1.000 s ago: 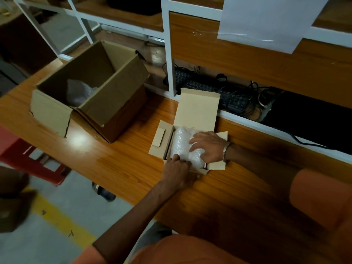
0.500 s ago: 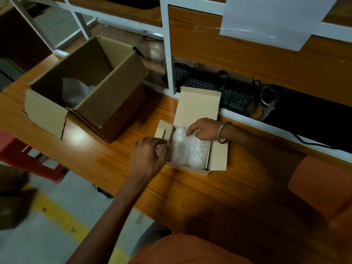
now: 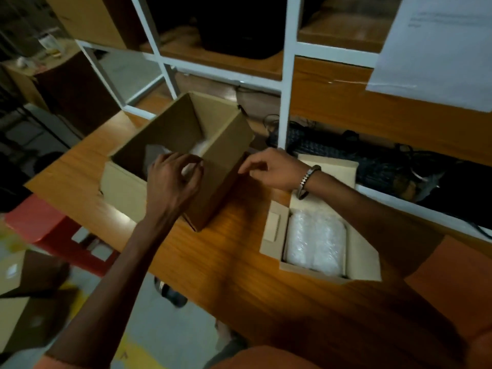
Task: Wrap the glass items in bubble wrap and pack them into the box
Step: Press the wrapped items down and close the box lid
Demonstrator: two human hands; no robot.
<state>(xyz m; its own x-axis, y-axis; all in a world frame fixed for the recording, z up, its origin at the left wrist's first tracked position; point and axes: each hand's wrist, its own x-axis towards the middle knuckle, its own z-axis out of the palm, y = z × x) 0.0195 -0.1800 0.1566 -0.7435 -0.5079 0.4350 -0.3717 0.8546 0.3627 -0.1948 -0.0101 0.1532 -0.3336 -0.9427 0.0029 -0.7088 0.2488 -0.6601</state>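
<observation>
Head view: left hand (image 3: 173, 179) hovers over the big carton (image 3: 213, 166) near the desk's (image 3: 239, 262) left edge, fingers curled, holding nothing visible. Right hand (image 3: 274, 169) has loosely bent fingers at the carton's right wall; contact unclear. Bubble-wrapped bundle (image 3: 315, 242) lies in the small box (image 3: 362, 251) by the front edge. Carton contents blurred, partly hidden.
</observation>
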